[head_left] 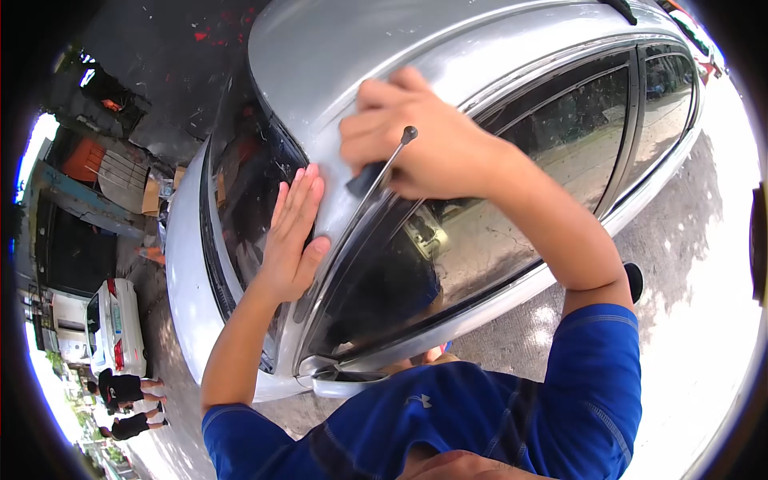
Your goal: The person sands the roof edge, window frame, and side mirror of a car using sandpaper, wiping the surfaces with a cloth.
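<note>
A silver car fills the middle of the head view. My left hand lies flat, fingers stretched, on the pillar beside the windshield. My right hand is bent over the roof edge, slightly blurred, with its fingers curled. Under its palm shows a dark flat-sided block, pressed to the silver paint; its exact kind is unclear. A thin metal antenna with a dark ball tip rises along the pillar and crosses in front of my right hand.
Side windows and a side mirror lie close to my body. At the left stand a parked white car and two people in dark clothes. Cardboard and an orange cone are beyond the hood.
</note>
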`<state>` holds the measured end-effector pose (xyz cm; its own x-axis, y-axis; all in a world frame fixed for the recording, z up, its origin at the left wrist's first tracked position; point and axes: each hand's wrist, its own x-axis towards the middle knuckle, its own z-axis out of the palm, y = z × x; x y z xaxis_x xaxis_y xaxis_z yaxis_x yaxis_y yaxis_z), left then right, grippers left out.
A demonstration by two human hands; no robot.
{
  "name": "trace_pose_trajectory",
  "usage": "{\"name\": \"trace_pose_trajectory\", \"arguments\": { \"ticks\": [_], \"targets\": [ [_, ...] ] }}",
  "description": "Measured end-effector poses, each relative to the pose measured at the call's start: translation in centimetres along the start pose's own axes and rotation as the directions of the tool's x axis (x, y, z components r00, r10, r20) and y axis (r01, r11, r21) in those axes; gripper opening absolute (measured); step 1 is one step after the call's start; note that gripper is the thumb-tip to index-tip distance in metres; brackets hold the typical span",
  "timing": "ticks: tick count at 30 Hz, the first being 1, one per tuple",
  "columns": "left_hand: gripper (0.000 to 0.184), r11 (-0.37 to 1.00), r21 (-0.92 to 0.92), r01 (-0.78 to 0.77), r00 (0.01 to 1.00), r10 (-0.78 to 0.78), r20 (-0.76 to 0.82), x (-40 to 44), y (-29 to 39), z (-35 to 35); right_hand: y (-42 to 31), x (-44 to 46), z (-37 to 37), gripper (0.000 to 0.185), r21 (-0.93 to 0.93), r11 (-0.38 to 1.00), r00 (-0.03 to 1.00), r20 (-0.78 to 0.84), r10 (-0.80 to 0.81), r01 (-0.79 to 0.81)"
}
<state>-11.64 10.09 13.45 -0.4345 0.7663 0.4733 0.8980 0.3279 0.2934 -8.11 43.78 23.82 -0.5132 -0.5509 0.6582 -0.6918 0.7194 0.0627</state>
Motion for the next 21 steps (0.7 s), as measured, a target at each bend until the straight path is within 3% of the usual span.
{"name": "trace_pose_trajectory", "arguments": {
  "ticks": [1, 2, 4, 6, 7, 11, 13, 14, 16, 19, 20, 21],
  "targets": [
    [0.07, 1.0, -0.004, 0.004, 1.0, -0.004, 0.004, -0.4, 0.0, -0.1, -0.2, 0.0, 0.3, 0.029, -0.009, 1.0, 0.999, -0.024, 0.027, -0.027],
    [0.07, 1.0, -0.002, -0.006, 1.0, 0.006, 0.003, -0.3, 0.0, -0.1, 3.2, -1.9, -2.2, 0.024, -0.121, 0.976, 0.974, -0.162, 0.161, -0.181],
    [0.07, 1.0, -0.003, -0.001, 1.0, 0.001, 0.005, -0.2, 0.2, -0.3, 5.6, -3.8, -4.0, 0.022, 0.191, 0.868, 0.819, -0.288, 0.496, -0.459],
    [0.07, 1.0, -0.001, -0.001, 1.0, 0.001, -0.008, 0.2, 0.2, -0.2, 1.6, -3.6, -0.3, 0.022, 0.063, 0.918, 0.867, -0.307, 0.392, -0.392],
    [0.07, 1.0, -0.004, 0.007, 1.0, -0.007, -0.006, -0.2, 0.2, -0.1, -3.0, -1.4, 2.2, 0.022, -0.146, 0.959, 0.952, -0.229, 0.204, -0.241],
    [0.07, 1.0, -0.013, 0.0, 1.0, 0.0, -0.021, -0.3, 0.1, -0.1, 2.8, -3.5, -0.3, 0.017, -0.183, 0.889, 0.852, -0.419, 0.315, -0.419],
    [0.07, 1.0, -0.011, 0.011, 1.0, -0.011, -0.027, -0.1, 0.4, -0.2, 3.7, -3.7, -2.0, 0.02, 0.113, 0.762, 0.633, -0.487, 0.602, -0.638],
    [0.071, 1.0, -0.012, 0.008, 1.0, -0.009, -0.029, 0.1, 0.6, -0.3, 2.5, -3.7, -0.3, 0.019, 0.004, 0.759, 0.66, -0.491, 0.569, -0.652],
    [0.071, 1.0, -0.026, 0.006, 0.999, -0.007, -0.046, -0.1, 0.5, -0.1, -4.8, 0.1, 4.5, 0.017, -0.201, 0.872, 0.861, -0.365, 0.355, -0.445],
    [0.071, 1.0, -0.025, 0.007, 0.998, -0.008, -0.056, 0.1, 0.3, 0.0, -3.6, 1.0, 4.6, 0.014, -0.227, 0.818, 0.811, -0.42, 0.407, -0.528],
    [0.072, 1.0, -0.024, 0.019, 0.998, -0.02, -0.056, -0.3, 0.4, -0.1, 1.9, -1.1, 2.7, 0.016, 0.105, 0.666, 0.58, -0.406, 0.707, -0.738],
    [0.073, 0.999, -0.027, 0.022, 0.999, -0.023, -0.048, -0.3, 0.4, -0.2, 2.6, -0.3, 1.1, 0.018, 0.085, 0.587, 0.508, -0.41, 0.757, -0.805]
  ]
}}
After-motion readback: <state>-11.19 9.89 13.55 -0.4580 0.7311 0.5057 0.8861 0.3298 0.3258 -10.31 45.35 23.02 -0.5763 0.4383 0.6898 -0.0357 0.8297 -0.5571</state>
